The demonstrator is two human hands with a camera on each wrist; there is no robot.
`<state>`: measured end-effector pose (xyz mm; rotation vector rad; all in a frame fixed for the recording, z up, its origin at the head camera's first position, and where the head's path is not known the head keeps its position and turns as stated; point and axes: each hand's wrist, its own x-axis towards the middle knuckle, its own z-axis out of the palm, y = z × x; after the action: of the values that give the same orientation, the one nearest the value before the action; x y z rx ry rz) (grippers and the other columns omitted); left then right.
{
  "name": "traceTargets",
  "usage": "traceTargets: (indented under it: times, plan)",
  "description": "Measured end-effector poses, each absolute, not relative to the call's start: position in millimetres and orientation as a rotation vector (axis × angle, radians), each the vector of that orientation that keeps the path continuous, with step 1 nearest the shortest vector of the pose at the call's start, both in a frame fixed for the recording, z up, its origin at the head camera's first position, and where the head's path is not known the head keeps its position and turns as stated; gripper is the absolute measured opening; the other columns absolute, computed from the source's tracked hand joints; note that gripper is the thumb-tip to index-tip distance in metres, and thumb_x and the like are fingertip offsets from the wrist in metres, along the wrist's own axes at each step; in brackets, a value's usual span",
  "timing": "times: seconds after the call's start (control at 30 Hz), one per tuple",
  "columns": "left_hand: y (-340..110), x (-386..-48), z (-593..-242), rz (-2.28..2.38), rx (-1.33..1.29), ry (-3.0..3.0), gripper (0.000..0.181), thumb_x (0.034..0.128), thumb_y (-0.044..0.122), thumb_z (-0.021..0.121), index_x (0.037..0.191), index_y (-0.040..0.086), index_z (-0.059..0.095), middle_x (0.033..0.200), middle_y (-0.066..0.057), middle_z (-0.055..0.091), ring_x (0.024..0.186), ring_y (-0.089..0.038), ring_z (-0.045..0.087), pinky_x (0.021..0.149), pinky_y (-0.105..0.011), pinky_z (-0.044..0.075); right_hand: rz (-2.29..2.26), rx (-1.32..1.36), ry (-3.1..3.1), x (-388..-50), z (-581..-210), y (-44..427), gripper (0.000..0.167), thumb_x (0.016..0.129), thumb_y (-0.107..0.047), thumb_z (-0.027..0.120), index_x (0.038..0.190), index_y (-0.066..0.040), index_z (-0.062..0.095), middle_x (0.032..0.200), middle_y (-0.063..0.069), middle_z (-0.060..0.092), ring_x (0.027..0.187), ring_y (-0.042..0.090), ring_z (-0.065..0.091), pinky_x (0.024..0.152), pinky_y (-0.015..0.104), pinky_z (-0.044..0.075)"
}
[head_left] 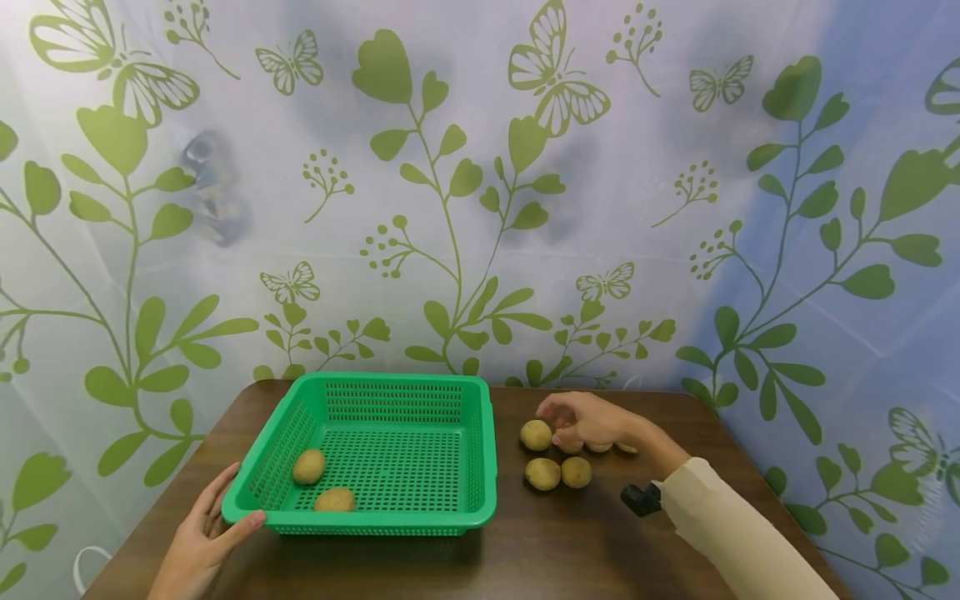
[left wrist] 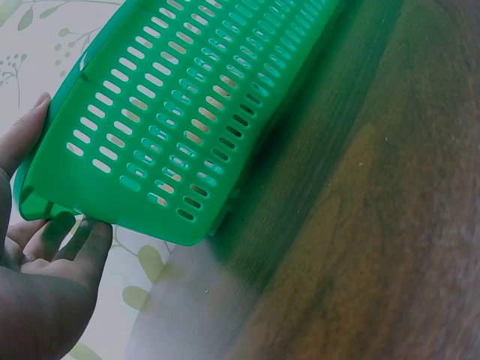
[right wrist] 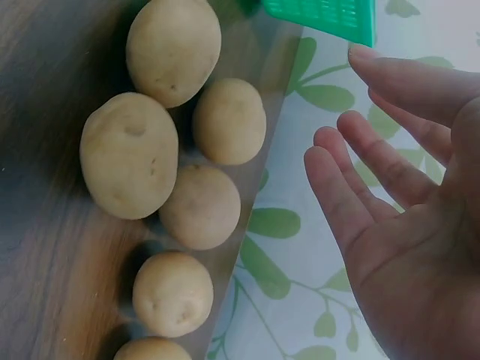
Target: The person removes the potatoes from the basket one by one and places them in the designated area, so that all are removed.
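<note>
A green plastic basket [head_left: 367, 520] with slotted walls stands on the left of the table. Two potatoes, one by the left wall [head_left: 308, 467] and one at the front [head_left: 334, 500], lie in it. My left hand [head_left: 197, 533] grips the rim at its front left corner, thumb on top and fingers beneath, as the left wrist view also shows. To the right, my right hand [head_left: 588, 419] hovers over several loose potatoes [head_left: 542, 474], partly hiding those behind it. In the right wrist view its fingers [right wrist: 337, 199] are spread, apart from the potatoes [right wrist: 131, 156].
The brown wooden table [head_left: 525, 558] has rounded back corners. Behind it hangs a pale curtain [head_left: 480, 208] printed with green leaves and butterflies. A black device [head_left: 641, 499] is at the right wrist, and a white cable [head_left: 86, 562] shows at the lower left.
</note>
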<state>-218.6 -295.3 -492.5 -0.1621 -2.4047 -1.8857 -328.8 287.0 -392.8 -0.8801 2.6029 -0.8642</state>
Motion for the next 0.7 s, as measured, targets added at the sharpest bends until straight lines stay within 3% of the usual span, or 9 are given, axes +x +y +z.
traceTargets:
  times: [0.4, 0.7]
  plan:
    - [-294, -219, -492, -1.925, -0.182, -2.346, 0.078, 0.1043, 0.011, 0.065, 0.166, 0.021, 0.019, 0.140, 0.029, 0.041, 0.117, 0.020, 0.045, 0.086, -0.011, 0.050, -0.873, -0.869, 2.578, -338, -389, 270, 0.035, 0.098, -0.011, 0.073, 0.132, -0.011, 0.063, 0.134, 0.014, 0.059, 0.117, 0.040, 0.061, 0.095, 0.045, 0.054]
    - [-293, -218, -492, -1.944, -0.208, -2.320, 0.077, 0.1039, 0.008, 0.065, 0.166, 0.017, 0.019, 0.139, 0.029, 0.043, 0.119, 0.018, 0.046, 0.087, -0.010, 0.049, -0.796, -0.963, 2.597, -342, -384, 252, 0.033, 0.101, -0.010, 0.069, 0.133, -0.011, 0.063, 0.133, 0.008, 0.061, 0.114, 0.029, 0.063, 0.097, 0.040, 0.053]
